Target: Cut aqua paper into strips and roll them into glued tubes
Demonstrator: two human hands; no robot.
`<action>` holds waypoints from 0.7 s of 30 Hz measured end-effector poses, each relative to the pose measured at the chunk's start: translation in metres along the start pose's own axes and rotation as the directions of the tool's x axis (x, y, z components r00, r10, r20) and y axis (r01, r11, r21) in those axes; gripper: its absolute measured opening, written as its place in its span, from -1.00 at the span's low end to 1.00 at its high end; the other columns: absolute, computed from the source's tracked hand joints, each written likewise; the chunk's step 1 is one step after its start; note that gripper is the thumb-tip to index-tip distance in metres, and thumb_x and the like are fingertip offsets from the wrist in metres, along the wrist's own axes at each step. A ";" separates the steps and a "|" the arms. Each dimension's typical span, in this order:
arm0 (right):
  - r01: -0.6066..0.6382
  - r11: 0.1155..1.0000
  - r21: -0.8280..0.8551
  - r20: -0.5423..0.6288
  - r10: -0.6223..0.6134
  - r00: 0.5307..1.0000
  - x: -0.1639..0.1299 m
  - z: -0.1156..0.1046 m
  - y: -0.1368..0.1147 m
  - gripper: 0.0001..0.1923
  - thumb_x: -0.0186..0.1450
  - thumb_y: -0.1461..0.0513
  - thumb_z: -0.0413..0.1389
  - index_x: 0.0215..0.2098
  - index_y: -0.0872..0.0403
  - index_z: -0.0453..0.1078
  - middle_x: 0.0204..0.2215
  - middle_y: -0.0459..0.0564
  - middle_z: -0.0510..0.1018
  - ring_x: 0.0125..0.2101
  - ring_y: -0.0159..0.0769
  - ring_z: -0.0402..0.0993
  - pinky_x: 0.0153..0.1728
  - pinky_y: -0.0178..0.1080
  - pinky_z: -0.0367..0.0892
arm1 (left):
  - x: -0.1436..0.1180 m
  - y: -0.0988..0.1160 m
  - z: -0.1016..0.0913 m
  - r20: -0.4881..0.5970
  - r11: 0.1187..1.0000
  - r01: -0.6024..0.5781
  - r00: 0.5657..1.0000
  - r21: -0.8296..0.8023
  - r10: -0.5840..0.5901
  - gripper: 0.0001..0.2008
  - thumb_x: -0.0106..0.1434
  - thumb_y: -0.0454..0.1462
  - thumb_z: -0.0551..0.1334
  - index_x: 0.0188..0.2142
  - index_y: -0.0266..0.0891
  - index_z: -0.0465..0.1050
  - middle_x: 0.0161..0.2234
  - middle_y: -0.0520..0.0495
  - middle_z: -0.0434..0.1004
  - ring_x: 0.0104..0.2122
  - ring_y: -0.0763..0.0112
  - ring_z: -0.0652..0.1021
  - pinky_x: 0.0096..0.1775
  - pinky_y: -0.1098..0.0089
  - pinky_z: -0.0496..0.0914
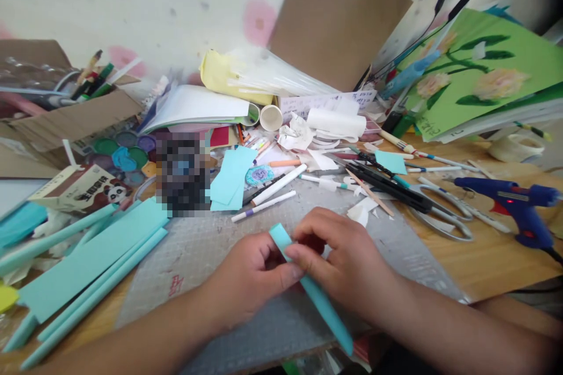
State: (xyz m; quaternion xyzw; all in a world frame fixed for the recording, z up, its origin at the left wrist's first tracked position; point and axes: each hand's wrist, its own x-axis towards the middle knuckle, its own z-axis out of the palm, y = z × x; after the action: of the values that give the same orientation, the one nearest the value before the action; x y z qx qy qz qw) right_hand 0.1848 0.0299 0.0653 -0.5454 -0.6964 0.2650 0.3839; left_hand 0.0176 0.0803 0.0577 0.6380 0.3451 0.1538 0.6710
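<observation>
Head view: left hand [250,275] and right hand [341,258] both pinched shut on a rolled teal paper tube [316,293], held low over the grey mat [211,246]. Cardboard box [65,117] far left holds pens and markers [94,79]; paint palette [125,155] beside it carries colour pots.

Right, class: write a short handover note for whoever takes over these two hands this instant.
Left hand: gripping the teal paper roll near its upper end.
Right hand: fingers pinched on the same roll, over the grey mat.
Done: several finished teal rolls and flat teal sheets lie at the left.
Glue gun and scissors rest at the right, untouched.
Left: the held roll looks rolled; whether its edge is stuck down cannot be seen.
</observation>
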 end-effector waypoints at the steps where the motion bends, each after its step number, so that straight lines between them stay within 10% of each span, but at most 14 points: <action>1: 0.022 1.000 -0.012 0.013 -0.022 1.000 0.001 0.002 0.000 -0.86 0.29 0.27 0.11 -0.44 0.07 0.36 -0.47 -0.12 0.40 -0.44 -0.39 0.33 -0.41 -0.31 0.18 | 0.000 0.000 0.000 0.021 1.000 0.003 1.000 -0.013 -0.003 -0.74 0.14 -0.10 0.27 -0.28 -0.24 0.44 -0.32 -0.02 0.55 -0.29 0.29 0.50 -0.25 0.33 0.36; 21: -0.232 0.914 0.333 0.085 0.216 0.973 0.011 -0.008 0.000 -0.86 0.22 0.17 0.13 -0.29 0.05 0.44 -0.46 -0.07 0.52 -0.44 -0.32 0.43 -0.41 -0.26 0.36 | -0.006 0.005 0.004 0.092 0.968 0.136 0.989 -0.213 -0.119 -0.83 0.00 -0.23 0.27 -0.43 -0.24 0.35 -0.53 0.12 0.39 -0.51 0.47 0.46 -0.40 0.40 0.40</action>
State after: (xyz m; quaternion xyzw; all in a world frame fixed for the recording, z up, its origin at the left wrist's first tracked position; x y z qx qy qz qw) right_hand 0.1899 0.0402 0.0727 -0.5408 -0.5815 0.4362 0.4232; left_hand 0.0167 0.0741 0.0637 0.5423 0.3397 0.1224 0.7587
